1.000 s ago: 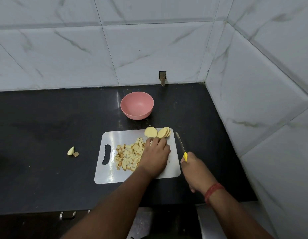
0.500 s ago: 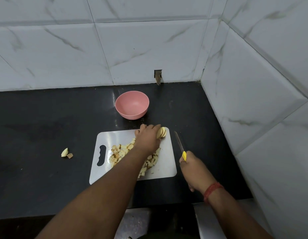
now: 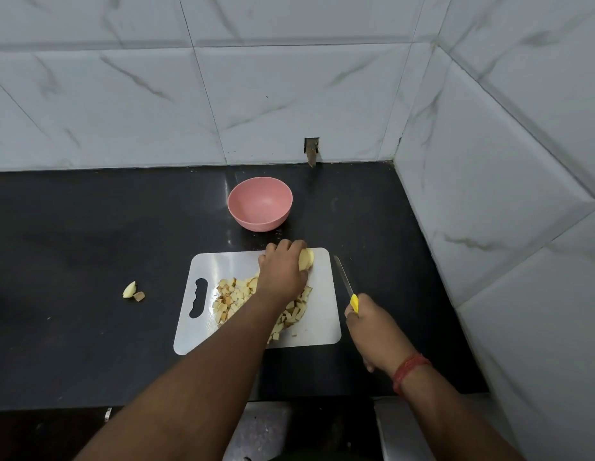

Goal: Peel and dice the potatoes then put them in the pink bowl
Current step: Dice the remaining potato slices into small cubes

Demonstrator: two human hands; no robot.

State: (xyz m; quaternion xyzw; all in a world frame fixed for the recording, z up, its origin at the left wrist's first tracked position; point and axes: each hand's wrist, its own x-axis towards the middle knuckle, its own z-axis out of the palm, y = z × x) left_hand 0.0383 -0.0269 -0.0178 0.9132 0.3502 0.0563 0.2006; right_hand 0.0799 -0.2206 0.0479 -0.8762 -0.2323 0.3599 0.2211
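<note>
pale potato slices (image 3: pixel 306 259), left-hand grip (image 3: pixel 283 269)

Pale yellow potato slices (image 3: pixel 306 259) sit stacked in the left grip (image 3: pixel 283 271) at the board's far edge. Diced potato (image 3: pixel 243 299) lies heaped just behind that grip, toward the person. The pink bowl (image 3: pixel 260 203) stands upright beyond it, empty.

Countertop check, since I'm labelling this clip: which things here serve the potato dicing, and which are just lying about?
In use:
pink bowl, empty
cutting board
diced potato pile
potato slices, gripped by the left hand
knife, held by the right hand

Lying about:
two potato scraps on the black counter
wall fitting
</note>
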